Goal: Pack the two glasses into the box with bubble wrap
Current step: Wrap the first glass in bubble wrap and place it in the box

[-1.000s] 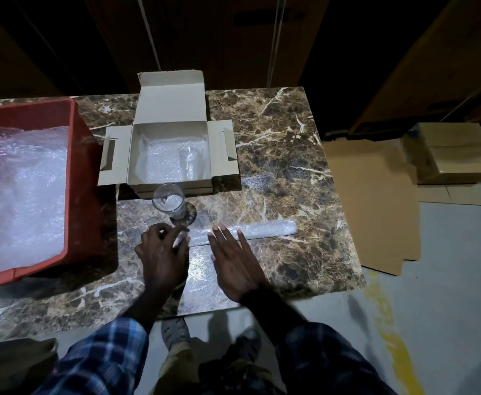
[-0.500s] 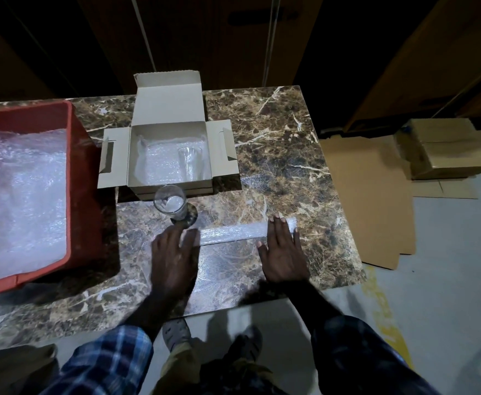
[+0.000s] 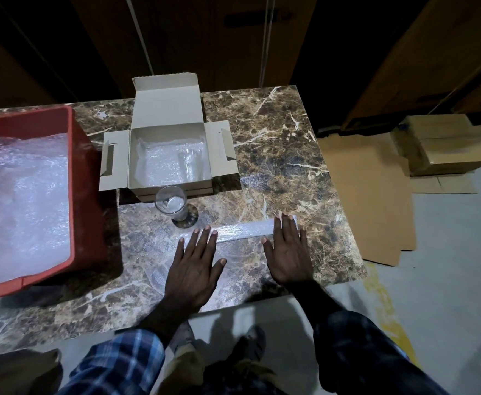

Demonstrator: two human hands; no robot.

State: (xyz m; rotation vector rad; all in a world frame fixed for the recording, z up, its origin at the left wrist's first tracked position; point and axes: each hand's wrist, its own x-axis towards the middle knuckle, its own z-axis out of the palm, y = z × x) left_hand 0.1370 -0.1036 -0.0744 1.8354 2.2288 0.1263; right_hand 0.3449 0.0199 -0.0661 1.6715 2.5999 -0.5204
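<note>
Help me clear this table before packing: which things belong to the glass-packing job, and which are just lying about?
Part of the job:
open cardboard box
glass inside the box
glass on the table
bubble wrap sheet under the left hand and right hand
red bin of bubble wrap

Lying about:
flattened cardboard on the floor
closed boxes on the floor

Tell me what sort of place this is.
Likely a packing or storage room, not a kitchen: a red bin full of bubble wrap, flattened cardboard and stacked cartons on the bare floor, an open box on a marble table.
</note>
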